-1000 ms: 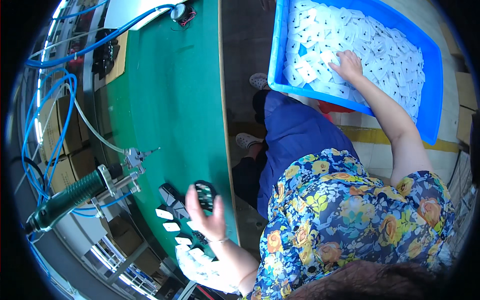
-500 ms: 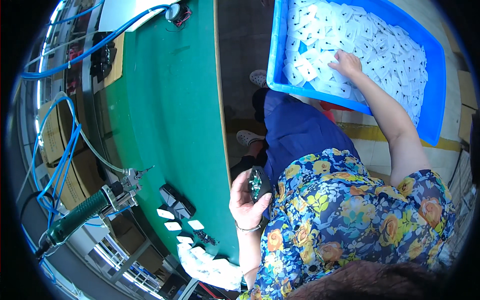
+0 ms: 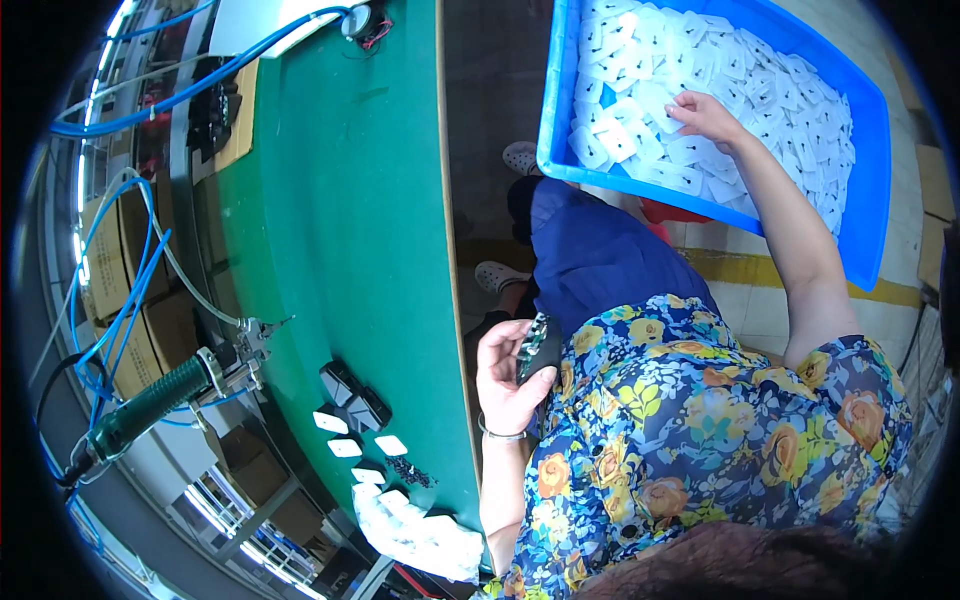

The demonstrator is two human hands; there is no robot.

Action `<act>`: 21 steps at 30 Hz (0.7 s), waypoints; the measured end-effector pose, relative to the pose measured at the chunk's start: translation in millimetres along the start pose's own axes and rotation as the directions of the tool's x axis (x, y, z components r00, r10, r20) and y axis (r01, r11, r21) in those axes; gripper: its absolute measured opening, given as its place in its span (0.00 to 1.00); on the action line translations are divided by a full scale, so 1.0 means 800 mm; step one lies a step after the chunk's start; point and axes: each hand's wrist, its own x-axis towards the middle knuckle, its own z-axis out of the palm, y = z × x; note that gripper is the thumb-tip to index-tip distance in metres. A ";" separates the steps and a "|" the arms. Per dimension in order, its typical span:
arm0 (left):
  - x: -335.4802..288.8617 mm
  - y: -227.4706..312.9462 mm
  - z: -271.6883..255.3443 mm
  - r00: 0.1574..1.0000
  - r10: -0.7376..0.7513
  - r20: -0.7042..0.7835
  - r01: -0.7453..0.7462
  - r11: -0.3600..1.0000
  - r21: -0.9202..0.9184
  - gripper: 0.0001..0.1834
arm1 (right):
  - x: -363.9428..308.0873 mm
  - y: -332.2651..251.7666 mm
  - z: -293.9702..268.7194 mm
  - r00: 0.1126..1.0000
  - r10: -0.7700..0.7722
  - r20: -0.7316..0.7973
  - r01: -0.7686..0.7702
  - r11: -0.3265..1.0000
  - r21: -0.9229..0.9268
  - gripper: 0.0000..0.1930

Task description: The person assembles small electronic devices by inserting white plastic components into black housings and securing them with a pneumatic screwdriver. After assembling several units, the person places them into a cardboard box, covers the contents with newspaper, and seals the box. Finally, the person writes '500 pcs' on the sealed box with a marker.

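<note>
In my left hand (image 3: 512, 385), held in front of my floral shirt, is a black plastic housing (image 3: 542, 352). A green circuit board shows along its tilted open side, with my fingers and thumb around it. My right hand (image 3: 708, 118) reaches over the blue bin (image 3: 640, 184), fingers pinched on a thin white translucent piece (image 3: 655, 106). Under that hand, many similar white pieces (image 3: 760, 110), each with a small dark mark, fill the bin in a loose heap.
On the green bench (image 3: 350, 210) lie black housings (image 3: 355, 397), several white rectangular parts (image 3: 388, 445), small black bits (image 3: 410, 472) and a clear plastic bag (image 3: 420, 540). A green-handled power screwdriver (image 3: 155, 410) hangs at the left near blue hoses (image 3: 150, 265). A round motor-like part (image 3: 357, 22) sits far off.
My left hand has turned the housing, so its open side faces me less. My right hand has shifted slightly to the right above the heap, with a white piece at its fingertips.
</note>
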 end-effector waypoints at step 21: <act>0.001 0.013 -0.012 0.977 -0.194 0.089 0.190 0.980 0.051 0.37 | -0.148 -0.169 0.212 0.492 -0.371 0.787 0.178 0.928 0.326 0.17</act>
